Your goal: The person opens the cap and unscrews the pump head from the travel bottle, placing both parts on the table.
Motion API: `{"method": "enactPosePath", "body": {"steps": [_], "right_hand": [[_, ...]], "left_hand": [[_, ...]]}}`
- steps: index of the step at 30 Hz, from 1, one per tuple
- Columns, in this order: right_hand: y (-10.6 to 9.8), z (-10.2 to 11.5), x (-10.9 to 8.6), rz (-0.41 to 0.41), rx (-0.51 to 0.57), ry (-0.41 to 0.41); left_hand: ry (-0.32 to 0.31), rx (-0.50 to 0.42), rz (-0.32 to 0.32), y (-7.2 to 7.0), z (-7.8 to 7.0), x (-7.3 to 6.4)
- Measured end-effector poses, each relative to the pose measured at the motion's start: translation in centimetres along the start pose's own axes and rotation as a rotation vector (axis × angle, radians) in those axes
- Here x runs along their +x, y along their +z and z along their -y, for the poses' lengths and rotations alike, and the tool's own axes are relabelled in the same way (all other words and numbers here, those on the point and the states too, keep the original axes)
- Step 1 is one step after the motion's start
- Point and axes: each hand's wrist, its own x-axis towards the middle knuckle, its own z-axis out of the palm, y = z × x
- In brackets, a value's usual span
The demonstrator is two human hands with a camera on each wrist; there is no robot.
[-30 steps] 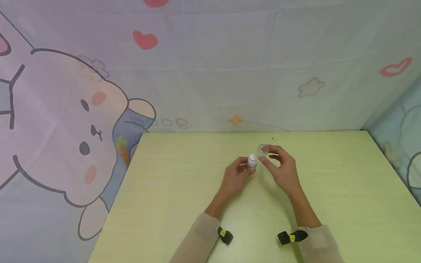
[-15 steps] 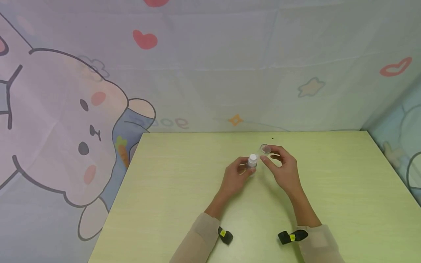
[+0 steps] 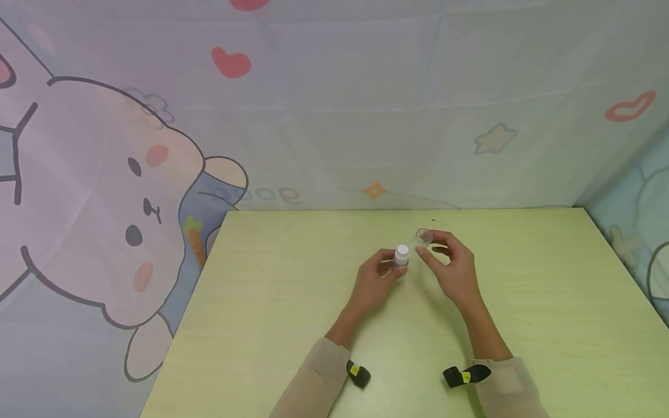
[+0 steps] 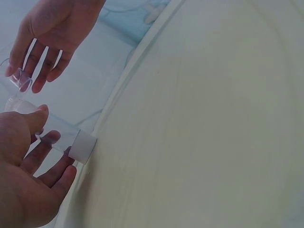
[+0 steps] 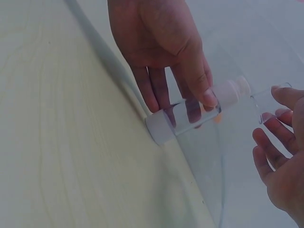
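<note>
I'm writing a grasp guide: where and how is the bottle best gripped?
The bottle is probably best gripped round its clear middle, from the person's left: its cylindrical wall between white base and white top suits a wrapping grip, and the right hand with the clear cap occupies the right.

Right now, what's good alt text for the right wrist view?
The left hand holds a clear bottle with white ends; at right, the right hand holds a clear cap beside its top. Pale tabletop fills the left.
</note>
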Motion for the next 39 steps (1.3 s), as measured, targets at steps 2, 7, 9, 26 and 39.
{"method": "enactPosePath", "body": {"steps": [2,7,9,26,39], "right_hand": [[0.0,0.0,0.0,0.001,0.001,0.004],[-0.1,-0.2,0.0,-0.002,0.000,0.007],[-0.1,-0.3,0.0,-0.004,-0.002,0.007],[-0.1,-2.4,0.1,-0.007,-0.014,0.031],[-0.4,-4.7,0.3,-0.009,-0.012,0.009]], "left_hand": [[0.000,0.000,-0.001,0.0,0.0,0.0],[0.008,-0.007,-0.001,0.0,0.2,0.1],[0.015,-0.011,0.000,0.0,0.3,0.1],[0.009,-0.010,-0.019,0.1,0.0,0.0],[0.018,-0.026,-0.013,0.1,0.0,0.0]]}}
